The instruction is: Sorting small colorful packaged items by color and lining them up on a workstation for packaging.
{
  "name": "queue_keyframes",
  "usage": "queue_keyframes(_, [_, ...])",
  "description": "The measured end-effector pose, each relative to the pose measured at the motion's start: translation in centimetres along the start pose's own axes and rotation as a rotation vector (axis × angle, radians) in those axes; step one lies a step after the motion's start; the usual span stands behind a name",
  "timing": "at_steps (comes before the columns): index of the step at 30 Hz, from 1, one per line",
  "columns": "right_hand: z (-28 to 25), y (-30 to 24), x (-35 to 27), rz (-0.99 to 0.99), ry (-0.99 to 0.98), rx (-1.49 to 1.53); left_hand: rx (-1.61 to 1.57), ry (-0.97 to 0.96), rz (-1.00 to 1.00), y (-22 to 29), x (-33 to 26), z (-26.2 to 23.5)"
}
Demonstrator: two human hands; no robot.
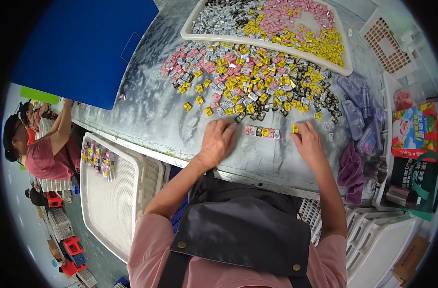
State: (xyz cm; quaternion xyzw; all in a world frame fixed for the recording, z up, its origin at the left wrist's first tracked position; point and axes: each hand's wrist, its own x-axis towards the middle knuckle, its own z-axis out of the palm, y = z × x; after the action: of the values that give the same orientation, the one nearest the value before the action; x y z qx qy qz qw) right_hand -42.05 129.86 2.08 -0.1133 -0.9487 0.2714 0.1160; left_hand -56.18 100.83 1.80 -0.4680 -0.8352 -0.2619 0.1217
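Observation:
Small box-shaped pieces in yellow, pink, white and black lie in a loose pile (257, 79) on the grey table. Nearer me, a short row of several pieces (262, 131) lies side by side between my hands. My right hand (308, 143) pinches a small yellow block (294, 128) just right of that row. To the row's left, my left hand (218, 144) rests low over the table with its fingers curled together, near a black piece (238, 118). Whatever its fingertips hold, if anything, is hidden.
A white tray (271, 44) of sorted pieces stands at the back. A blue board (84, 48) covers the far left, with a co-worker (53, 151) beyond. Clear plastic packaging (360, 105) and a purple cloth (352, 168) lie right. White trays (111, 230) stand lower left.

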Motion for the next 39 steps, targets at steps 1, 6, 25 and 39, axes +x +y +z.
queue_keyframes(1, [-0.2,-0.3,-0.2,0.003,-0.02,-0.016,-0.041,-0.011,0.029,0.6,-0.1,0.2])
queue_keyframes(6, [-0.2,-1.6,-0.6,0.004,-0.124,0.023,-0.082,-0.04,-0.019,2.2,0.8,1.5])
queue_keyframes(25, [-1.1,-1.5,-1.9,-0.022,-0.049,0.162,-0.163,-0.122,-0.049,1.8,2.0,1.5])
queue_keyframes(39, [0.4,-5.1,1.4,0.02,-0.337,0.11,-0.327,-0.346,0.046,2.1,4.2,2.7])
